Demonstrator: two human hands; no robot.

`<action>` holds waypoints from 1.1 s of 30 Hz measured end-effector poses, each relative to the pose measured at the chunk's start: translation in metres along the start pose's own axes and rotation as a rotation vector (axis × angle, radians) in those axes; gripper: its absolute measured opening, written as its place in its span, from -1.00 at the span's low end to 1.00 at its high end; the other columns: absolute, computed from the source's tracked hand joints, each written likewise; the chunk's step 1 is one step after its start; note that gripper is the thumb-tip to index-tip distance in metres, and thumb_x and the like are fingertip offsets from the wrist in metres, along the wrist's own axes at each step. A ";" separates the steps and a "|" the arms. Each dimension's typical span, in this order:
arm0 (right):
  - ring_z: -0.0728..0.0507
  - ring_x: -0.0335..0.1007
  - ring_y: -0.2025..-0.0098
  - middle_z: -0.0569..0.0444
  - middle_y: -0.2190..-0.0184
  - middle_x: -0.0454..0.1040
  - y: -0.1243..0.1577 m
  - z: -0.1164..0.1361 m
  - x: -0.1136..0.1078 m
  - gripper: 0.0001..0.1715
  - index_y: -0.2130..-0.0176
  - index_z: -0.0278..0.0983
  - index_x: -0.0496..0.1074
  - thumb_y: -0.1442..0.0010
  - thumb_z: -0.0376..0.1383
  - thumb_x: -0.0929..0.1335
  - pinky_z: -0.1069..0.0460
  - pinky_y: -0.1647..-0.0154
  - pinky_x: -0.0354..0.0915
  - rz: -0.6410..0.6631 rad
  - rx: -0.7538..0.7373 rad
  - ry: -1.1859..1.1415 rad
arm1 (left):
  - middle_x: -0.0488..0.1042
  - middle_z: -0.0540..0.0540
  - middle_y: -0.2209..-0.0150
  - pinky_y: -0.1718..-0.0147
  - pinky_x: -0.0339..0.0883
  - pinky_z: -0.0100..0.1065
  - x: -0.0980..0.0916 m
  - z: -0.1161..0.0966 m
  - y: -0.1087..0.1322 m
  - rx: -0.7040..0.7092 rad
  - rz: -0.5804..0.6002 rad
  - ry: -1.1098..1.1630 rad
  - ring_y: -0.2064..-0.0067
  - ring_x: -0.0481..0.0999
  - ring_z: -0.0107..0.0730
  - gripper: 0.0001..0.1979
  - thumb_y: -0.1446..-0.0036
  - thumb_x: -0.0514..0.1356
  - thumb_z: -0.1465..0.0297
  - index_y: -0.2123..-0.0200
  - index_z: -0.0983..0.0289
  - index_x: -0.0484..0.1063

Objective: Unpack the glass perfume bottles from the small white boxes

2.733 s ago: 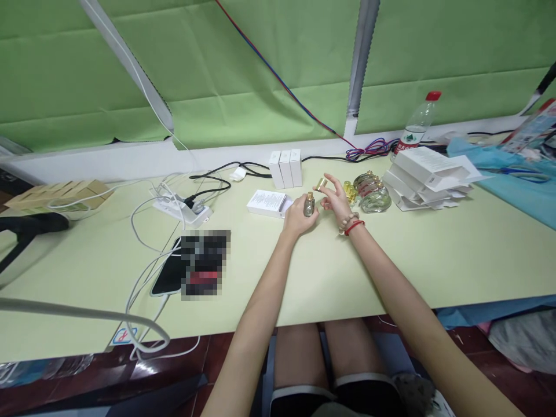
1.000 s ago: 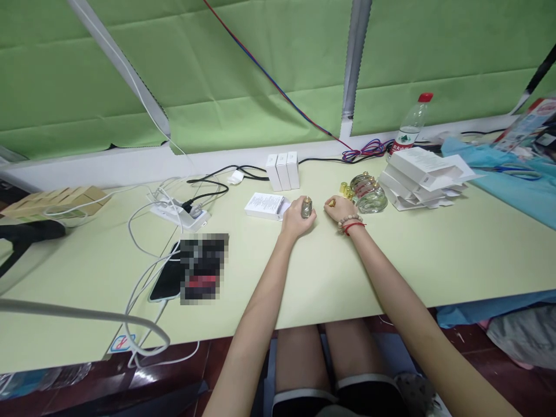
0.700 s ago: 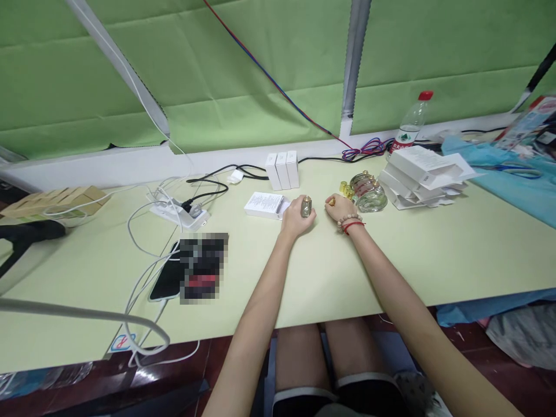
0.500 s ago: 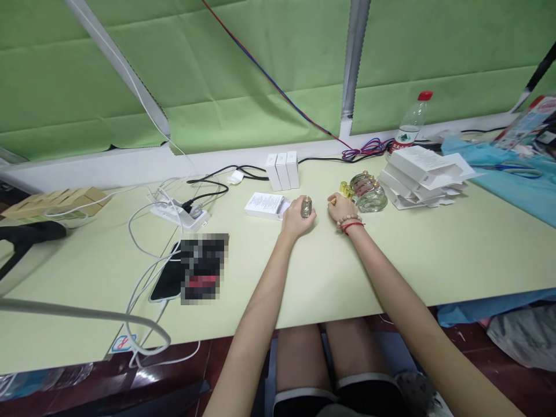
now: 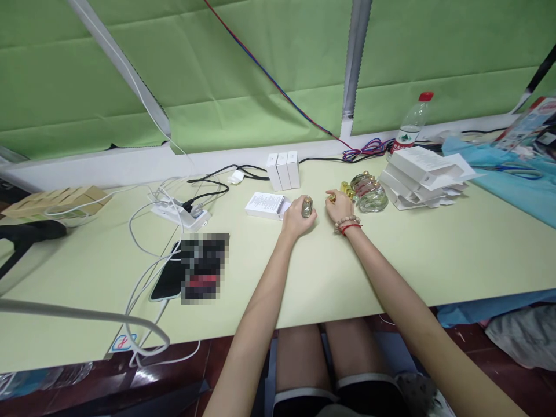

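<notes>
My left hand (image 5: 297, 217) is wrapped round a small clear glass bottle (image 5: 307, 207) with a gold neck, held upright above the table. My right hand (image 5: 339, 207) is pinched on a small gold cap (image 5: 332, 197), a short way right of the bottle and apart from it. Just beyond my right hand stand several gold caps (image 5: 346, 188). Beside them lie several clear glass bottles (image 5: 372, 200). An open white box (image 5: 264, 205) lies left of my left hand, and three white boxes (image 5: 282, 171) stand upright behind it.
White flattened boxes (image 5: 419, 174) are piled at the right, before a red-capped water bottle (image 5: 408, 130). Blue cloth (image 5: 499, 174) lies farther right. A power strip (image 5: 182, 214), tangled cables and a phone (image 5: 167, 278) are at the left.
My right hand has shifted slightly left, towards the bottle, with the gold cap, and its index finger is more stretched out. My left hand has hardly moved.
</notes>
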State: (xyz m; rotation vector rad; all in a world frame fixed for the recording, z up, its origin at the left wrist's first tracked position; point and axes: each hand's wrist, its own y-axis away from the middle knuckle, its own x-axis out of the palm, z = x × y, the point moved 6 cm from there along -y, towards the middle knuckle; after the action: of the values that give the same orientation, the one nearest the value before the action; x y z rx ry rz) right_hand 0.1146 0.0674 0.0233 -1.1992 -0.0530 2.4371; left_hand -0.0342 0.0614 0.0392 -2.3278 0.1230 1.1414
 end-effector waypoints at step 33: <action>-0.16 0.34 0.15 -0.03 0.14 0.43 0.002 0.003 -0.009 -0.67 0.11 -0.26 0.32 -0.19 -0.23 0.13 0.00 0.16 0.18 -0.034 0.011 -0.137 | 0.45 0.08 0.22 0.21 0.28 -0.33 -0.001 -0.001 0.000 -0.024 -0.002 0.028 0.18 0.43 -0.31 -0.69 -0.05 0.09 0.28 0.10 0.19 0.25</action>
State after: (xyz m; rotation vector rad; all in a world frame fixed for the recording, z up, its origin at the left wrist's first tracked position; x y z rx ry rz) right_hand 0.1162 0.0629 0.0317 -1.0174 -0.0990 2.4829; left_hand -0.0336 0.0605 0.0404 -2.3652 0.1172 1.1160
